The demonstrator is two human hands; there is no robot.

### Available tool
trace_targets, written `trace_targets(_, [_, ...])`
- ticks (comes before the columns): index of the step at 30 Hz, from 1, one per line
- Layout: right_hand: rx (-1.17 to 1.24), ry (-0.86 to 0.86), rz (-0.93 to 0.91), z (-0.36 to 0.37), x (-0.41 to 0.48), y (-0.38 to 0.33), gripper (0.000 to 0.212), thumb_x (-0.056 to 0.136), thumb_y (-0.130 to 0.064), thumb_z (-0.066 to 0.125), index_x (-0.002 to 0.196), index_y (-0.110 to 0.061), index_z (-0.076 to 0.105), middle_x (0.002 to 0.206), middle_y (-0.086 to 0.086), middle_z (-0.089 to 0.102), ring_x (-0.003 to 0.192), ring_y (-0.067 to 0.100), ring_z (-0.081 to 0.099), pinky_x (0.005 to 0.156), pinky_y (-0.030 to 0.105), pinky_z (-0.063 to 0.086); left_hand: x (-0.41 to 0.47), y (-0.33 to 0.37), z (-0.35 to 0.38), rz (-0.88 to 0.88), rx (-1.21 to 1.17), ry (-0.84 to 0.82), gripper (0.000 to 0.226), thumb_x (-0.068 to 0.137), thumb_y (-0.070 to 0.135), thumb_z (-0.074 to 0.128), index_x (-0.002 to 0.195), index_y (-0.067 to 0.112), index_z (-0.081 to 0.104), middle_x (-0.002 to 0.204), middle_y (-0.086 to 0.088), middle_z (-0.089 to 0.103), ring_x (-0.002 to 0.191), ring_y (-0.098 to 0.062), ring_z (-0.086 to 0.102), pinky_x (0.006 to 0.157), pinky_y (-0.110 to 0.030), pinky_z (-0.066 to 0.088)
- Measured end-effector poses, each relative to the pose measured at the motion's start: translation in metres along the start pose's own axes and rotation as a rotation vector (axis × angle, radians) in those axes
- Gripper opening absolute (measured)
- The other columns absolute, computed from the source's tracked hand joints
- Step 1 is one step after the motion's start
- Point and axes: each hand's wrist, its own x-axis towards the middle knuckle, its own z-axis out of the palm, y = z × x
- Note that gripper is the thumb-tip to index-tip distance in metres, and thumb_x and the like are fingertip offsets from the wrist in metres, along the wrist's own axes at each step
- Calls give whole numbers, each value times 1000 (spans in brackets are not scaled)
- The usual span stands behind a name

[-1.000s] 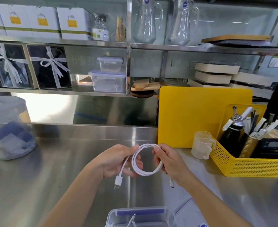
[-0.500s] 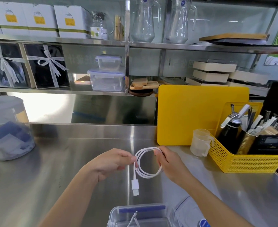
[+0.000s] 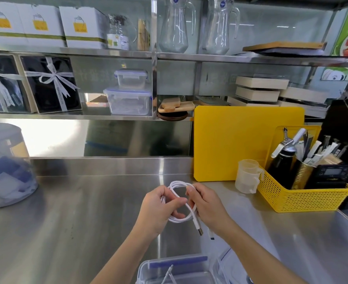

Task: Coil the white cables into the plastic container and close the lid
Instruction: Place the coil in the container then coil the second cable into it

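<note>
Since the earlier frame the plug end of the thin white cable (image 3: 179,203) has moved from the left side of the loop to the right side, and the two hands have come closer together. The cable is now a small round coil of several turns, held in the air above the shiny steel table (image 3: 77,212), between both hands. Its flat metal plug (image 3: 199,230) hangs down at the lower right of the coil, and a second end shows just beside it, lower and to the right.

The left hand (image 3: 160,206) is curled around the left side of the coil, with the thumb and fingers pressed on the strands. The right hand (image 3: 208,206) pinches the right side of the coil, with the fingertips on the top turns.

Below the hands, at the bottom edge of the picture, stands the clear plastic container (image 3: 148,271) with a blue strip on its rim; it is open, and another white cable end lies inside it. Just to its right a clear plastic piece lies on the table, maybe the lid, but I cannot tell for sure.

Farther right stands a yellow plastic basket (image 3: 304,199) with tools, a small translucent measuring cup (image 3: 248,177) beside it, and a yellow cutting board (image 3: 240,144) behind.
</note>
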Motion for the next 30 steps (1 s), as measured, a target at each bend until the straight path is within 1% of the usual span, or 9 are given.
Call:
trace_targets(7, [-43, 17, -14, 7, -1, 4, 28, 97, -26, 40, 72, -26, 52, 62, -3, 51, 49, 1, 46, 48, 11, 39, -5, -8, 13, -23, 102, 146, 22, 87, 16, 62, 71, 15, 48, 65, -4, 61, 43, -10, 63, 43, -9, 44])
trace_targets(10, [-81, 34, -2, 11, -4, 10, 28, 97, -25, 41, 71, -26, 53, 61, -3, 51, 49, -1, 47, 48, 12, 39, -5, -13, 11, -95, 104, 132, 27, 87, 11, 62, 73, 17, 40, 67, -4, 55, 38, -11, 60, 44, -15, 47])
trace_targets(13, [-114, 27, 2, 15, -8, 12, 25, 96, -26, 41, 75, -21, 54, 60, -3, 51, 50, 1, 48, 52, 20, 42, -5, -12, 3, -145, 48, 139, 40, 82, 2, 66, 79, 19, 30, 70, -6, 49, 30, -9, 49, 53, -37, 58])
trace_targets(17, [-166, 54, -18, 21, -10, 13, 25, 96, -29, 41, 85, -14, 58, 64, -1, 54, 59, 12, 50, 60, 39, 48, -3, -11, 3, -136, 198, 135, 28, 88, 14, 60, 97, 14, 34, 76, 1, 51, 57, -16, 59, 51, -25, 54])
trace_targets(19, [-160, 28, -34, 23, -11, 11, 24, 96, -29, 42, 87, -15, 59, 68, -2, 57, 62, 12, 51, 62, 39, 49, -2, -12, 3, -207, 184, 76, 10, 93, 17, 51, 88, 9, 49, 61, -1, 58, 47, -14, 57, 48, -23, 48])
trace_targets(21, [-166, -19, -60, 24, -12, 7, 19, 95, -28, 43, 85, -22, 58, 69, -9, 57, 62, 7, 51, 60, 28, 47, 0, -20, 4, -333, 1, 52, 31, 96, 15, 45, 68, 6, 56, 42, -5, 53, 29, -10, 45, 40, -22, 42])
trace_targets(23, [-173, -33, -85, 25, -13, 4, 17, 95, -28, 44, 84, -28, 56, 69, -13, 57, 63, 6, 52, 61, 24, 46, -2, -22, 4, -387, -163, 74, 32, 96, 11, 43, 68, 4, 57, 37, -4, 48, 25, -9, 38, 37, -22, 39])
trace_targets(27, [-174, -43, -92, 25, -14, 2, 15, 95, -31, 42, 87, -28, 54, 69, -10, 55, 62, 8, 51, 58, 25, 45, -2, -23, 0, -144, 144, 200, 17, 92, 8, 44, 87, 13, 59, 54, -6, 63, 37, -11, 57, 42, -23, 46])
trace_targets(30, [-202, -62, -145, 26, -17, 7, 16, 95, -32, 41, 91, -24, 55, 68, -3, 55, 59, 9, 47, 55, 28, 43, -2, -34, -3, -22, 475, 287, 20, 88, 7, 41, 84, 16, 58, 66, -7, 67, 58, -24, 65, 58, -34, 54])
